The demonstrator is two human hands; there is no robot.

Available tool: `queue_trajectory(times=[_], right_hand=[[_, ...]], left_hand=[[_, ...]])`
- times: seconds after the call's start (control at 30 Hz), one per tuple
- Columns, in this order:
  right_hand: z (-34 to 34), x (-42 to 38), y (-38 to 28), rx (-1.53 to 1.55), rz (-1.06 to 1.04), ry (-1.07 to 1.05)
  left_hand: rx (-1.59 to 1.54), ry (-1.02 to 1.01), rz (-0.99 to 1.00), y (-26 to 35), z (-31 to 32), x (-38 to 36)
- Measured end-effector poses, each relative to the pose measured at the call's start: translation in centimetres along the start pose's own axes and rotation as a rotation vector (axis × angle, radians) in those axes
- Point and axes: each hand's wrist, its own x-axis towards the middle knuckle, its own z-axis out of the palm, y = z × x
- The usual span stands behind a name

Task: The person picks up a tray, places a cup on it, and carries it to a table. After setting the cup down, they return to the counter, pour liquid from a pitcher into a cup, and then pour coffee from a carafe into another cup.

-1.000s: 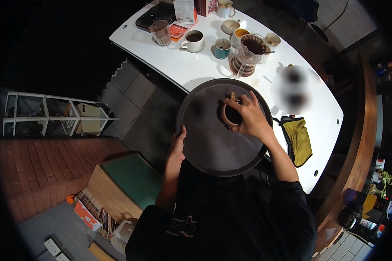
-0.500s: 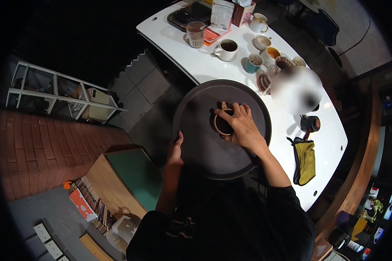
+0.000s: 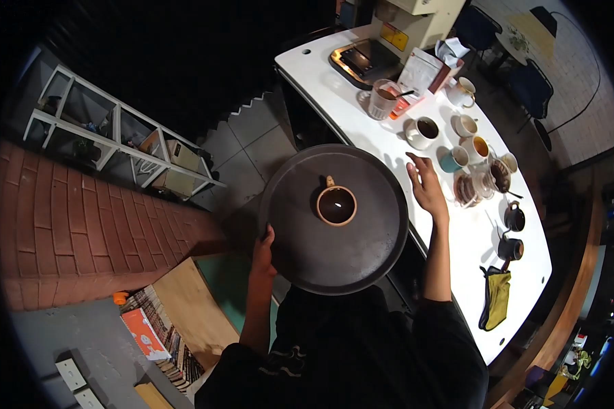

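Note:
A round dark serving tray [image 3: 293, 252] is held in front of my body by my left hand [image 3: 264, 253], which grips its left rim with the thumb on top and the fingers hidden beneath. On the tray stands a tan-rimmed cup [image 3: 336, 206] of dark liquid, its handle pointing away from me. My right hand [image 3: 426, 185] is off the cup, past the tray's right rim and over the white table [image 3: 361, 129], fingers stretched out and holding nothing. Nearest to it are a white mug [image 3: 422, 133] of dark drink and a teal cup [image 3: 454, 159].
Several more cups, a glass coffee server [image 3: 466, 189], a water glass [image 3: 383, 100] and a black scale [image 3: 366, 63] stand on the table. Toward its near end lie dark portafilter-like items [image 3: 512, 248] and a yellow-green pouch [image 3: 499, 298]. A brick wall [image 3: 89, 232] and white shelf [image 3: 116, 129] are left.
My right hand has let go of the cup and moved right, toward the table. The cup now sits alone on the tray. The view has shifted, showing more of the table's far end.

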Motion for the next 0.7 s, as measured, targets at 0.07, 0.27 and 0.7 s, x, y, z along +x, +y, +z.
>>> queue_trajectory(times=[0.07, 0.27, 0.7], right_hand=[[3.0, 1.8, 1.5, 0.157, 0.12, -0.125], [11.6, 6.2, -2.7, 0.654, 0.304, -0.301], [24.6, 26.1, -9.5, 0.843, 0.157, -0.256]], left_hand=[[0.026, 0.095, 0.021, 1.7, -1.0, 0.6], [-0.026, 0.134, 0.064, 5.0, -5.9, 5.6], [-0.07, 0.121, 0.088, 22.2, -8.1, 22.4]])
